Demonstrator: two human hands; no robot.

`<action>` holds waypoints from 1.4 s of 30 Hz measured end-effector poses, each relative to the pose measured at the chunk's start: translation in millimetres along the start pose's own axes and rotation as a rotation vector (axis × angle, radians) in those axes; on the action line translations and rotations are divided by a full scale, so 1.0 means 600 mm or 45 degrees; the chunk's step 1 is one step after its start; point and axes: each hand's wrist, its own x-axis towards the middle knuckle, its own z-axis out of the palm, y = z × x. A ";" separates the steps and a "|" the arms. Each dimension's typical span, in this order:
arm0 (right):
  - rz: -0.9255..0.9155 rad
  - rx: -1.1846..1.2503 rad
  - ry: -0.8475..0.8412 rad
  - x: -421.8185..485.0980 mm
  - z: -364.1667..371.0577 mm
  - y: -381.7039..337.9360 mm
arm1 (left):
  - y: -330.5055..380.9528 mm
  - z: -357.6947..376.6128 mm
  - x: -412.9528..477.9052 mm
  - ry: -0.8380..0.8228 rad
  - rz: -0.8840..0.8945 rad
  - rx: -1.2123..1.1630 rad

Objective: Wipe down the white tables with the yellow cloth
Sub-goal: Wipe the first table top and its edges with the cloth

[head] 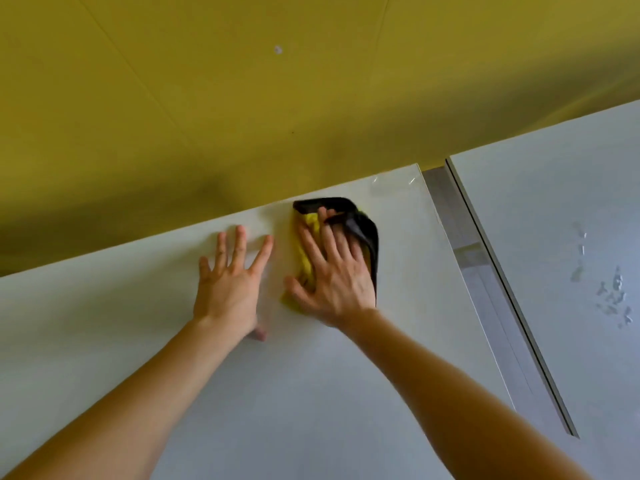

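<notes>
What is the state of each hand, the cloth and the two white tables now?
left hand, open, flat on the near table.
right hand, open, pressing the yellow cloth.
yellow cloth, bunched, near the table's far edge.
right table, wet-looking marks on it.

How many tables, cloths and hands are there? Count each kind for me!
Tables: 2, the near table and the right table
Cloths: 1, the cloth under the right hand
Hands: 2, the left hand and the right hand
Total: 5
</notes>
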 end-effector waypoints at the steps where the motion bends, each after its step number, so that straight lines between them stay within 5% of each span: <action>1: -0.141 -0.003 -0.039 -0.015 0.002 -0.008 | 0.001 -0.001 0.001 -0.003 0.001 0.011; 3: -0.249 0.003 0.004 -0.007 -0.001 0.027 | 0.001 -0.002 0.001 -0.007 -0.003 0.014; 8: 0.333 -0.066 0.154 0.106 -0.041 0.198 | 0.002 0.000 0.002 -0.005 -0.001 -0.011; 12: 0.371 -0.058 0.185 0.105 -0.037 0.183 | 0.003 -0.002 0.001 -0.009 -0.007 -0.033; 17: 0.113 -0.087 0.082 -0.042 -0.012 0.099 | 0.004 -0.003 0.003 -0.011 -0.020 -0.028; 25: 0.185 -0.135 0.139 0.124 -0.051 0.230 | 0.000 0.002 0.006 -0.013 -0.011 -0.028; 32: -0.015 -0.064 0.070 -0.118 -0.018 0.167 | 0.002 0.002 0.003 0.003 -0.028 -0.029; 38: 0.016 -0.100 0.083 0.087 -0.064 0.247 | -0.001 0.003 0.007 0.004 -0.021 -0.008; 42: 0.001 -0.057 0.093 0.016 -0.052 0.229 | 0.000 0.004 0.004 -0.003 -0.037 -0.022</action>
